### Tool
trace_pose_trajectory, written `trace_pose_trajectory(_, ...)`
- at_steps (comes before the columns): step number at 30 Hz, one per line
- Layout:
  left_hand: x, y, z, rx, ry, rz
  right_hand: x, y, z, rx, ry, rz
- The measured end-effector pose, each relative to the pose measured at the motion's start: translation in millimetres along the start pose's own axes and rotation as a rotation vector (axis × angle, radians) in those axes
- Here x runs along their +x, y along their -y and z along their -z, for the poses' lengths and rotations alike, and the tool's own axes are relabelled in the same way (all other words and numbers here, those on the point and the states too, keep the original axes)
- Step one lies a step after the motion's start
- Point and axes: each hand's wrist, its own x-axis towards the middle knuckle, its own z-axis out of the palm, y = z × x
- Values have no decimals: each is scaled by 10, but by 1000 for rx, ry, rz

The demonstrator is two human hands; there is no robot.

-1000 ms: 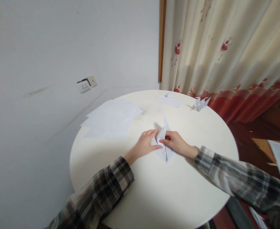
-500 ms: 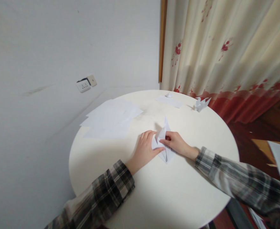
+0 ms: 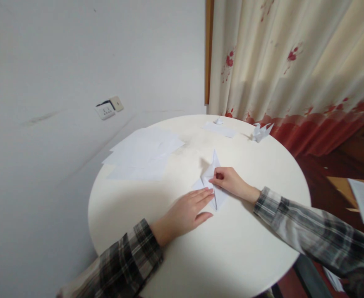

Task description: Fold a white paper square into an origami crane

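A folded sheet of white paper [image 3: 221, 199] lies on the round white table [image 3: 188, 265], with pointed ends toward and away from me and a flap partly raised. My right hand [image 3: 230, 182] pinches that flap between thumb and fingers from the right side. My left hand [image 3: 186, 211] rests at the lower left of the folded paper, fingers stretched out with their tips on it and the thumb apart on the tabletop side. The fingertips hide part of the paper's left edge.
Loose white sheets [image 3: 138, 151] overlap at the table's left. At the far edge, a small folded paper piece [image 3: 219, 121] rests by a flat sheet [image 3: 221, 130]. A paper crane [image 3: 259, 133] stands at the far right, near the curtain [image 3: 262, 62]. A wall socket [image 3: 105, 111] is at left.
My left hand has slid down and toward me, its fingers going from curled around the paper's left side to lying flat. My right hand keeps its pinch, and the raised flap sits lower.
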Motion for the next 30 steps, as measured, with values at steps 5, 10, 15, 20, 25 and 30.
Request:
trace_pose_trajectory(5, -7, -3, -7, -22, -20, 6, -1, -39, -26, -120, -106, 77)
trace_pose_trajectory(10, -15, -2, -15, -7, -40, 26, 0, -48, -33, -162, -107, 78)
trace_pose_trajectory(15, -14, -7, -9, 13, -15, 33, 4, -31, -27, -219, -99, 65)
trace_pose_trajectory(20, -16, -14, -2, 3, -23, 30, 10, -23, -23, -247, -87, 51)
trace_pose_trajectory(25, -3, -7, 11, -15, -20, 5, 15, -15, -18, -254, -77, 39)
trace_pose_trajectory(30, 13, 6, 10, -28, -21, -9, 20, 0, -21, -272, -84, 30)
